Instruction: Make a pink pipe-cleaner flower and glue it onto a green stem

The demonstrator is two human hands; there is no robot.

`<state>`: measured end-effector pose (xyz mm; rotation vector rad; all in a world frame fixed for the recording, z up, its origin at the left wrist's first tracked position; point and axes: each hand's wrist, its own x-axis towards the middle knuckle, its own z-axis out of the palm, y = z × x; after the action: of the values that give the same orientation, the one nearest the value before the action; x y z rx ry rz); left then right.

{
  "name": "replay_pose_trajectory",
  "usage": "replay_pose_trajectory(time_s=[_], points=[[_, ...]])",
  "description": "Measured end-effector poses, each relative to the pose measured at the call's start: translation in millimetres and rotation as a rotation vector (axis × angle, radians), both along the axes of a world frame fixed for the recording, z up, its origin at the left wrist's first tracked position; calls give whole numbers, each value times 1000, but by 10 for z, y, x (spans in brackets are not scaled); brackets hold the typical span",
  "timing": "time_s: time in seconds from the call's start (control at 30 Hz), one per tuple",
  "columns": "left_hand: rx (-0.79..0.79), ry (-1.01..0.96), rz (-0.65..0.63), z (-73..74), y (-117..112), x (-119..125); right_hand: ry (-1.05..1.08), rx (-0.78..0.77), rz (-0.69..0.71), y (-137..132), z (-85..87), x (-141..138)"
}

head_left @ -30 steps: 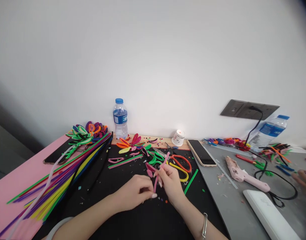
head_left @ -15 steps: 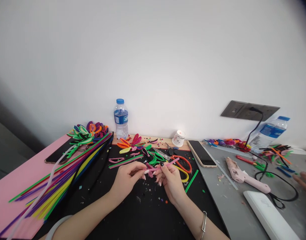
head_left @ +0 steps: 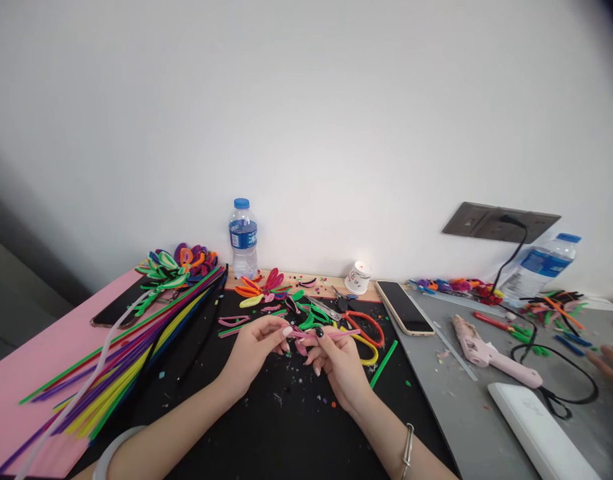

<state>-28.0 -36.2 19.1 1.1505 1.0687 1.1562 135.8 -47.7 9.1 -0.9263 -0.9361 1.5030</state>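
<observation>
A pink pipe cleaner [head_left: 302, 339], partly bent into a loop, is held between both hands above the black mat [head_left: 286, 427]. My left hand [head_left: 259, 347] pinches its left part between thumb and fingers. My right hand [head_left: 336, 353] grips the other side, thumb on top, with a straight end sticking out to the right. Fingers hide part of the bend. Just behind lie green pipe cleaner loops [head_left: 317, 313], a pink loop [head_left: 234, 321] and scissors with red and yellow handles [head_left: 370, 327]. A short green pipe cleaner piece [head_left: 384, 364] rests right of my right hand.
Bundled pipe cleaners [head_left: 151, 353] lie at the left under a white cable. A water bottle [head_left: 243, 240], a paper cup [head_left: 358, 277] and a phone [head_left: 405, 307] stand or lie along the back. On the right are a glue gun [head_left: 496, 353] and another person's hand [head_left: 609, 367].
The straight end of the pink pipe cleaner has swung down from a raised slant to nearly level. My fingers have shifted around the bend, and both hands stay in about the same place.
</observation>
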Motion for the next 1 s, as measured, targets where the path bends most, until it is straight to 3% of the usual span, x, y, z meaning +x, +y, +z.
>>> replay_pose_trajectory(time_s=[0.17,0.33,0.53,0.67,0.8,0.9,1.0], points=[[-68,-66,20,-10,-12,11,-55,16,26,-9,-5,-19],[72,67,4,-7,8,-35,-267,54,73,-2,-45,-7],[338,439,-141,45,21,-79,-439,153,-69,2,-35,62],[559,634,-448,81,-26,-49,-511,235,-114,-5,-41,81],[668,710,-638,70,-79,-15,-561,322,3,-45,-42,43],[668,719,-681,47,-98,-7,-583,373,102,-63,-26,27],[598,670,-583,25,-90,-2,-554,361,50,-35,-17,56]])
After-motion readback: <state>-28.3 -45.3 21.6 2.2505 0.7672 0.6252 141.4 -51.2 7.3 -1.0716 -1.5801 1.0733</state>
